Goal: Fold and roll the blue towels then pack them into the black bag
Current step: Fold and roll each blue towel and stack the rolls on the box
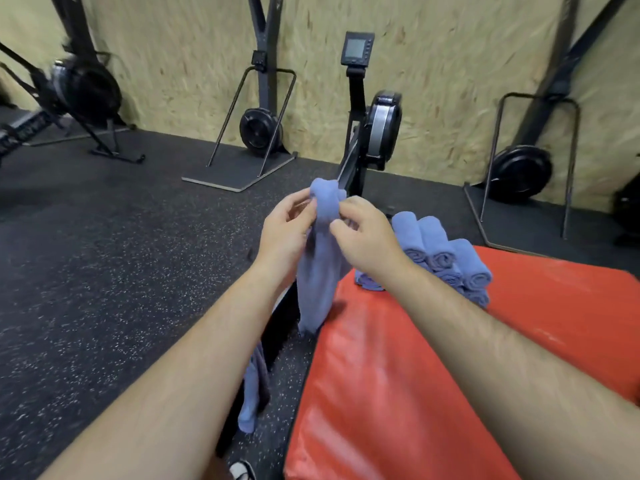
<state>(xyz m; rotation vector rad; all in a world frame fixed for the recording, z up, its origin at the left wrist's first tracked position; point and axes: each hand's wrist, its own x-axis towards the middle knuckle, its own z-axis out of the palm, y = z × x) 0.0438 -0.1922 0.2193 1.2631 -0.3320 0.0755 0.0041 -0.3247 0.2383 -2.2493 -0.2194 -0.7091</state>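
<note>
While it hangs limp, the towel (317, 258) is pinched between left hand (285, 230) and right hand (363, 233).

Your towel (320, 258) reads periwinkle blue, same shade as the rolled towels (446, 258), and the mat (363, 393) is bright glossy red. You're over a black floor (104, 271) speckled white. The wall (450, 64) is tan flecked chipboard, and the rowing machine (379, 128) black, banded silver.
</note>
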